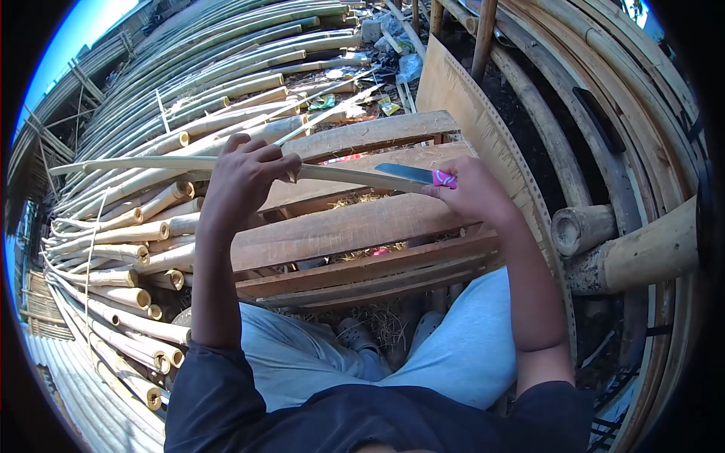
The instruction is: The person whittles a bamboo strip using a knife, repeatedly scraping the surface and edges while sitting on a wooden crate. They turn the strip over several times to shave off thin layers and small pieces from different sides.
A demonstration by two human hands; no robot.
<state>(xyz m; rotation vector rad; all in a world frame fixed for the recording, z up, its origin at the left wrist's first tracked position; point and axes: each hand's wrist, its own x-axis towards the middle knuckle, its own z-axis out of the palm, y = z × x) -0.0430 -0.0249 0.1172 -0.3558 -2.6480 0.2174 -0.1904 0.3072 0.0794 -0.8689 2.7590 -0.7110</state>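
Note:
My left hand (255,167) is closed around a long, thin bamboo strip (340,175), which runs from the far left across to my right hand. My right hand (474,189) grips a knife (402,172) with a pink and white patterned handle (444,179). Its blade points left and lies along the upper side of the strip, near the strip's right end. The right thumb is right at that end. Both hands are above a slatted wooden bench (355,230), in front of my knees.
Many bamboo poles (151,230) lie stacked on the left and toward the back. A tan board (483,113) with a jagged edge leans on the right. Beyond it are thick bamboo poles (642,249) and long planks. Litter (389,104) lies on the ground behind the bench.

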